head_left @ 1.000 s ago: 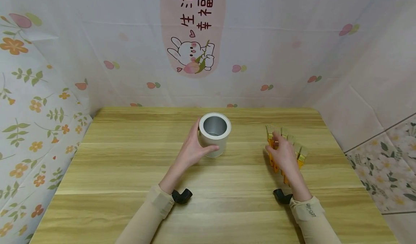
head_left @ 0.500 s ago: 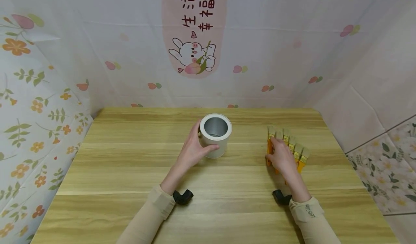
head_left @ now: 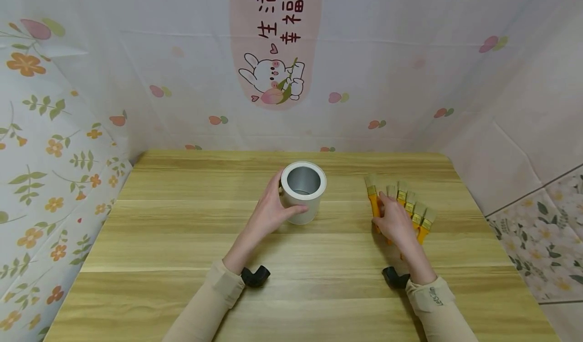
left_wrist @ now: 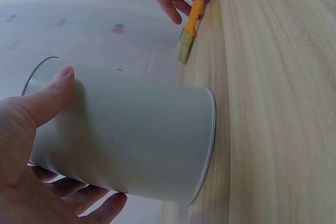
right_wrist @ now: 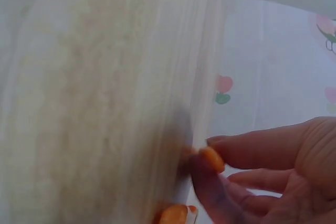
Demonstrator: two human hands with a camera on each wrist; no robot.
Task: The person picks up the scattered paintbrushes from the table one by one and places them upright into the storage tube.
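My left hand [head_left: 271,210] holds a pale grey, open-topped can [head_left: 321,184], its thumb on the near side and its fingers round the far side. In the left wrist view the can [left_wrist: 142,129] has a smooth side, and its base is right at the tabletop. To the right, my right hand [head_left: 395,220] pinches the orange handle of a paintbrush [head_left: 373,198] between thumb and fingers. That paintbrush [left_wrist: 193,17] has pale bristles pointing away from the hand. In the right wrist view only the end of its handle [right_wrist: 212,159] shows at the fingertips.
Several more paintbrushes [head_left: 426,221] with orange handles lie fanned out beside and under my right hand, their handles partly hidden by it. The wood-grain table [head_left: 182,241] ends at patterned cloth hangings [head_left: 191,89] at the back and sides.
My right hand has lowered onto the brushes and taken hold of the leftmost one, whose bristle end has swung left, apart from the others. The left hand stays on the can.
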